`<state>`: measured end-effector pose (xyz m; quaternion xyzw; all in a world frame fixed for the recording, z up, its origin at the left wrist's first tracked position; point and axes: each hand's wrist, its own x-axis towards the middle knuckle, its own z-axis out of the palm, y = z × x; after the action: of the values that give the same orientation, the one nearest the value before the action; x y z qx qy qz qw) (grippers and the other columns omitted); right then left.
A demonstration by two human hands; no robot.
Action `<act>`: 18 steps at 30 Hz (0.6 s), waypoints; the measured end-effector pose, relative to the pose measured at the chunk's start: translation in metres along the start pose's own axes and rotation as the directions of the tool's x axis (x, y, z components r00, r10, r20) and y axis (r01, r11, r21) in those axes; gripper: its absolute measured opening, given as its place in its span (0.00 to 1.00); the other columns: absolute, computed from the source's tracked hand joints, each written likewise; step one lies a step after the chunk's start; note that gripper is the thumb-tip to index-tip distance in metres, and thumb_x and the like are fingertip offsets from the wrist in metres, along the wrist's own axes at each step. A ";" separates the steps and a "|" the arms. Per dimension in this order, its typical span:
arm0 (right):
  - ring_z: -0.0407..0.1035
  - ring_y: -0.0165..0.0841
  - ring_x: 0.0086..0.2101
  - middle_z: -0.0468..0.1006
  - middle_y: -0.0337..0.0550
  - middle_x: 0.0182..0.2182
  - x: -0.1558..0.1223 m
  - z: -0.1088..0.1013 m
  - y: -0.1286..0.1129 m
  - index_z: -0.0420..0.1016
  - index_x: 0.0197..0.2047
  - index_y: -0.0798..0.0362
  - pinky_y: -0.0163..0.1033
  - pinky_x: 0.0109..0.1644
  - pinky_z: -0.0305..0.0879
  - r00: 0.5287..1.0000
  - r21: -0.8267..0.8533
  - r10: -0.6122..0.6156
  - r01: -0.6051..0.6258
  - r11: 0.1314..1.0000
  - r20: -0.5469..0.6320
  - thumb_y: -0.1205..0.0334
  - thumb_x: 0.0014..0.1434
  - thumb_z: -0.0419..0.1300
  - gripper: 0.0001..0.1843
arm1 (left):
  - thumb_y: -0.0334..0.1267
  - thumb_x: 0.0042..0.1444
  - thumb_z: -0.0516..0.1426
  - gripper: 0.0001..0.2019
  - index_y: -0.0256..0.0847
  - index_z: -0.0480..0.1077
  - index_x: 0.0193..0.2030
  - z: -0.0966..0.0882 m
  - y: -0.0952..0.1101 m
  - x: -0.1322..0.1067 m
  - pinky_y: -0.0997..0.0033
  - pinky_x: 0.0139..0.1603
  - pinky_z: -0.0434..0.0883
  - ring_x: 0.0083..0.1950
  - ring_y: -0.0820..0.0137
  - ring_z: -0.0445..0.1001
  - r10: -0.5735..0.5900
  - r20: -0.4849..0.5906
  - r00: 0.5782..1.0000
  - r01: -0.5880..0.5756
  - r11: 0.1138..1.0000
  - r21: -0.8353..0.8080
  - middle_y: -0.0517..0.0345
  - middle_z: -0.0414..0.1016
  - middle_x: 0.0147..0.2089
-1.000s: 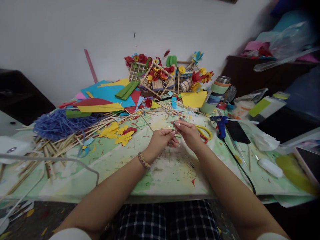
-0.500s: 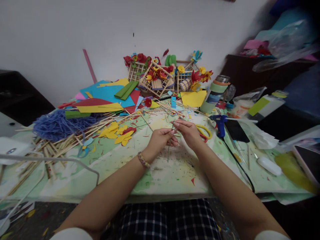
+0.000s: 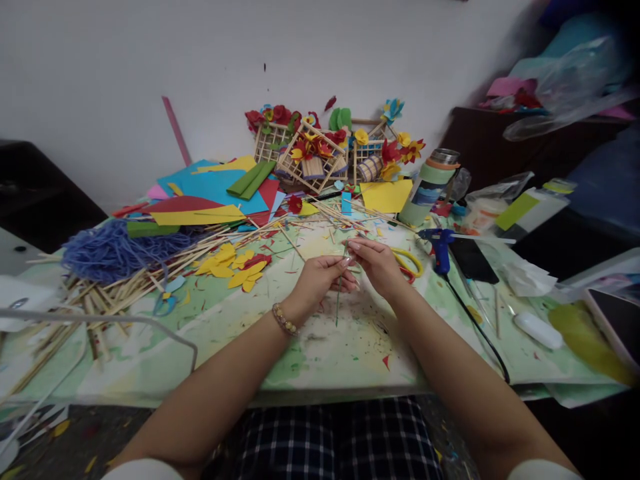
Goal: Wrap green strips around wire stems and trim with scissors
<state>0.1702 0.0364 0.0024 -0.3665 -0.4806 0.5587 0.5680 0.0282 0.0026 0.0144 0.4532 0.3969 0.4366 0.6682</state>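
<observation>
I had left hand (image 3: 320,277) and right hand (image 3: 377,265) both pinching one green stem (image 3: 338,305); one glue gun (image 3: 441,252) lay toward desk's (image 3: 340,367) right edge.

Table (image 3: 320,370) w/ green & white cloth (image 3: 150,360). On it: thin sticks (image 3: 120,303) on L, yellow paper petals (image 3: 249,275) nr mid., blue glue gun (image 3: 441,252), black phone (image 3: 474,260) & tall bottle (image 3: 426,192) on R.
</observation>
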 end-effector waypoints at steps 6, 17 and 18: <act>0.65 0.27 0.29 0.77 0.38 0.29 0.002 -0.001 0.002 0.81 0.29 0.50 0.36 0.36 0.60 1.000 -0.004 -0.009 0.009 1.000 -0.018 0.57 0.42 0.70 0.09 | 0.37 0.54 0.59 0.07 0.33 0.72 0.33 0.000 -0.002 0.000 0.75 0.28 0.72 0.22 0.74 0.74 -0.010 0.006 1.000 0.010 1.000 -0.012 0.57 0.75 0.24; 0.66 0.27 0.30 0.78 0.38 0.30 -0.001 0.000 -0.005 0.81 0.30 0.50 0.35 0.36 0.61 0.999 0.097 0.010 -0.014 0.995 0.041 0.59 0.42 0.69 0.08 | 0.38 0.53 0.60 0.08 0.33 0.72 0.34 0.000 -0.004 0.000 0.76 0.27 0.71 0.23 0.75 0.74 -0.012 0.025 1.000 0.013 0.999 -0.047 0.57 0.75 0.24; 0.65 0.27 0.29 0.78 0.38 0.29 -0.001 0.000 -0.005 0.81 0.30 0.50 0.35 0.35 0.61 0.999 0.097 0.013 -0.017 0.995 0.042 0.60 0.42 0.70 0.09 | 0.38 0.53 0.60 0.08 0.33 0.72 0.35 0.000 -0.003 0.000 0.76 0.27 0.71 0.23 0.75 0.74 -0.005 0.029 1.000 0.007 0.998 -0.057 0.58 0.75 0.24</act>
<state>0.1719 0.0346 0.0071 -0.3304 -0.4617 0.5932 0.5708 0.0283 0.0016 0.0112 0.4392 0.3759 0.4390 0.6879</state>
